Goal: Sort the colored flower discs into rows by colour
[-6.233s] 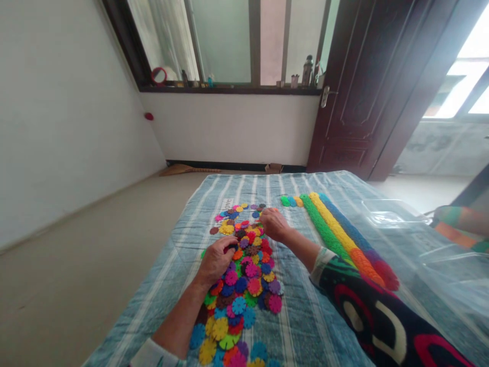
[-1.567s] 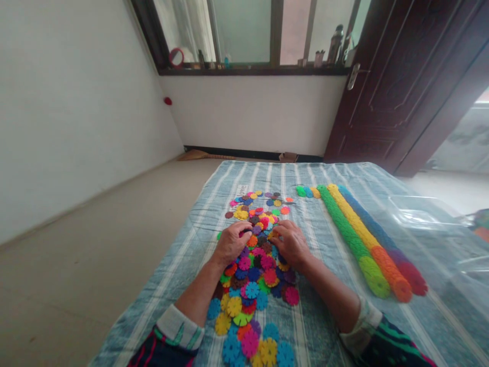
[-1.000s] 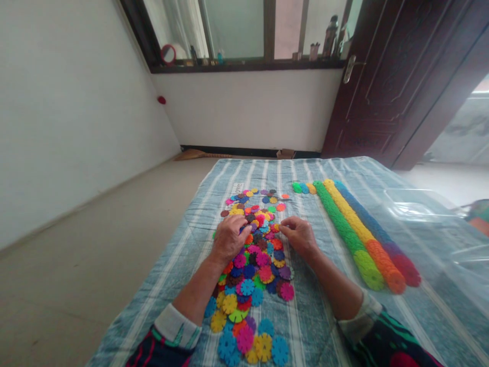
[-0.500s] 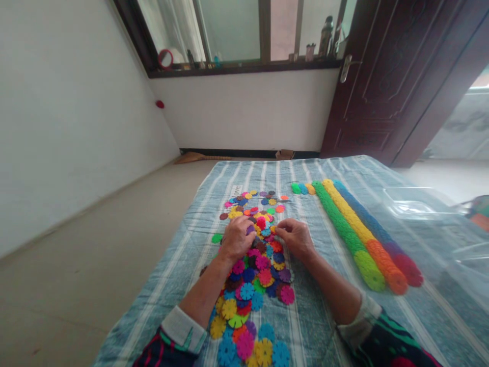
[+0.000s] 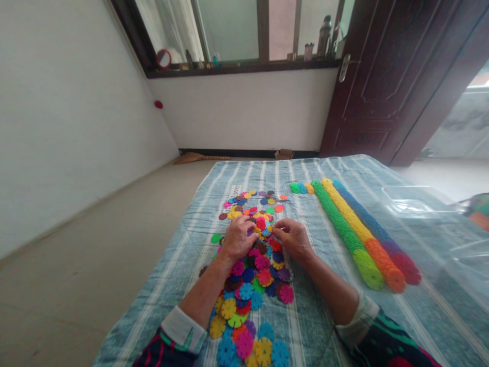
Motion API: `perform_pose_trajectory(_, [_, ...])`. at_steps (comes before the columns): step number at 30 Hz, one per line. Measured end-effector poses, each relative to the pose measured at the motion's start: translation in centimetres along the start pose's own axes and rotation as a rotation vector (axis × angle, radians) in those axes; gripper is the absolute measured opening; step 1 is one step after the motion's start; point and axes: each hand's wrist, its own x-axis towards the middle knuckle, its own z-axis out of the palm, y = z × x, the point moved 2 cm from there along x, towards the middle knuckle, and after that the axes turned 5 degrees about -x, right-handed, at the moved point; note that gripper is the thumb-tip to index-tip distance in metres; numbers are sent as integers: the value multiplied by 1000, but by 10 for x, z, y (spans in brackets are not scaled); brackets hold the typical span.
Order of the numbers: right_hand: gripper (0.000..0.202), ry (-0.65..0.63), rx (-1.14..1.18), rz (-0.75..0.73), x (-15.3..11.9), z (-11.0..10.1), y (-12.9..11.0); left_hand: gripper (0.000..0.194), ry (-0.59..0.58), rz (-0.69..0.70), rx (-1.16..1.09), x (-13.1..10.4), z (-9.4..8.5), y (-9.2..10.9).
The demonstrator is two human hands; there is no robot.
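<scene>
Colourful notched plastic discs [image 5: 262,262] lie in a long loose pile down the middle of the cloth. Over the upper part of that pile is my left hand [image 5: 237,239], its fingers curled inward with a bit of purple showing beneath. What it grips, if anything, is mostly hidden. Facing it from the right, my right hand [image 5: 294,238] pinches a small yellow disc [image 5: 270,229] between thumb and forefinger. A red disc [image 5: 261,223] and a light blue one lie between the two hands.
Right of the pile lie long rods of stacked discs: a green rod [image 5: 338,221], a yellow-orange rod [image 5: 349,214] and a blue-to-red rod [image 5: 367,216]. A short row of discs [image 5: 301,188] touches their far end. A clear plastic box [image 5: 416,201] stands farther right.
My right hand has shifted slightly left with the yellow disc. My left hand has turned a little inward, and less of the purple disc under its fingers shows.
</scene>
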Motion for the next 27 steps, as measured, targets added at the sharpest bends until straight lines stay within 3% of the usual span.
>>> perform_pose_trajectory(10, [12,-11,16,-149,-1,4,-8,12,82,6,-222,-5,-13,18])
perform_pose_trajectory(21, [11,-84,160,-117,2,7,-17,22,-79,-150,-485,-7,-15,30])
perform_pose_trajectory(27, [15,-140,-109,-266,3,-8,-37,23,-70,-134,-456,-7,-18,32])
